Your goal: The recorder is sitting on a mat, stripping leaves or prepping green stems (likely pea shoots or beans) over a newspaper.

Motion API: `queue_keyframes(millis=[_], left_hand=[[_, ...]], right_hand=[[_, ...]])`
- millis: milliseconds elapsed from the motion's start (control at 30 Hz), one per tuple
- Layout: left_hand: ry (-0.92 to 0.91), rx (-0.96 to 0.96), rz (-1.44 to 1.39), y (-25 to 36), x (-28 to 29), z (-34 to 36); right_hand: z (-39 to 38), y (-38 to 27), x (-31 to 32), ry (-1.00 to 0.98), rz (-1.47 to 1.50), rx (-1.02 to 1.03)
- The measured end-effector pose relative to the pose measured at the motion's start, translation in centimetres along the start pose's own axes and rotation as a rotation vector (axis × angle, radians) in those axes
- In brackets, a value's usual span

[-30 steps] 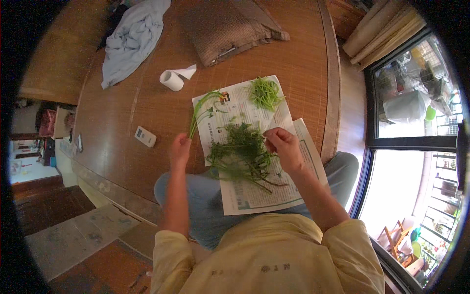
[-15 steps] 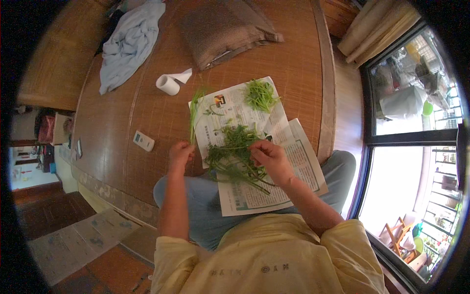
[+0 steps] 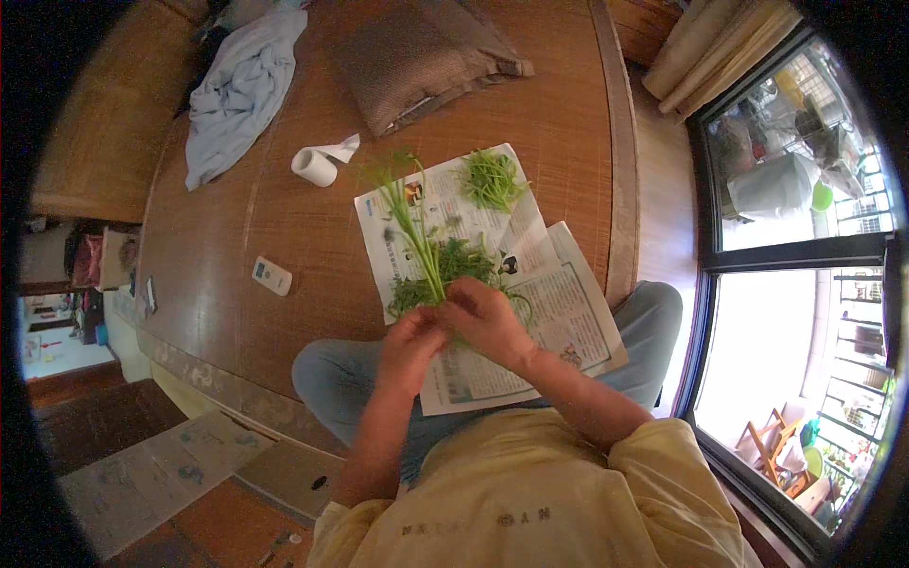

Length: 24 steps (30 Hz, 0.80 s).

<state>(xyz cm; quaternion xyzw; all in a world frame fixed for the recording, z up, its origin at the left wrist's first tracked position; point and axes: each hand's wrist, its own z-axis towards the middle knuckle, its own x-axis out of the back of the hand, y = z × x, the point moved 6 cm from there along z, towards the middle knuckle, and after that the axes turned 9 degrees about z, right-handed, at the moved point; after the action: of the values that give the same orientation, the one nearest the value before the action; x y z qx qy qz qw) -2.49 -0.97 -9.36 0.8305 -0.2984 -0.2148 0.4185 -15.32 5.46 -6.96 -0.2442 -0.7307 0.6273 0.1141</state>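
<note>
My left hand (image 3: pixel 412 350) grips the lower ends of a small bunch of long, pale green stalks (image 3: pixel 422 241), which point away from me with feathery tips. My right hand (image 3: pixel 483 317) is closed against it, its fingertips pinching at the base of the same stalks; the exact hold is partly hidden. Both hands are over newspaper sheets (image 3: pixel 559 355) across my lap. Beneath and beyond them lies a loose heap of dark leafy greens (image 3: pixel 466 260). At the far edge of the paper sits a smaller pile of bright green stems (image 3: pixel 492 180).
On the brown mat (image 3: pixel 312 246) to the left are a toilet paper roll (image 3: pixel 314 168) and a white remote control (image 3: pixel 272 275). Farther off lie a brown cushion (image 3: pixel 417 57) and a light blue cloth (image 3: pixel 244 95). Dark-framed windows (image 3: pixel 795 256) stand at the right.
My left hand has moved right, bringing the stalks from the paper's left side over the heap. My right hand has shifted left and nearer me to meet it.
</note>
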Motion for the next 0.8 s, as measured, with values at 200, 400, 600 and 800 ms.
queue_keyframes(millis=[200, 400, 600, 800], left_hand=[[-0.03, 0.055, -0.124, 0.1, -0.9, -0.1], [-0.09, 0.077, -0.374, -0.2, -1.0, 0.1], [-0.092, 0.061, -0.432, -0.3, -1.0, 0.1], [0.061, 0.103, -0.373, -0.8, 0.4, 0.9]], right_hand=[[-0.8, -0.1, 1.2, 0.068, -0.054, 0.03], [-2.6, -3.4, 1.1, 0.034, -0.076, 0.316], [-4.1, -5.2, 0.4, -0.008, -0.363, 0.574], [-6.5, -5.9, -1.8, -0.162, -0.644, 0.943]])
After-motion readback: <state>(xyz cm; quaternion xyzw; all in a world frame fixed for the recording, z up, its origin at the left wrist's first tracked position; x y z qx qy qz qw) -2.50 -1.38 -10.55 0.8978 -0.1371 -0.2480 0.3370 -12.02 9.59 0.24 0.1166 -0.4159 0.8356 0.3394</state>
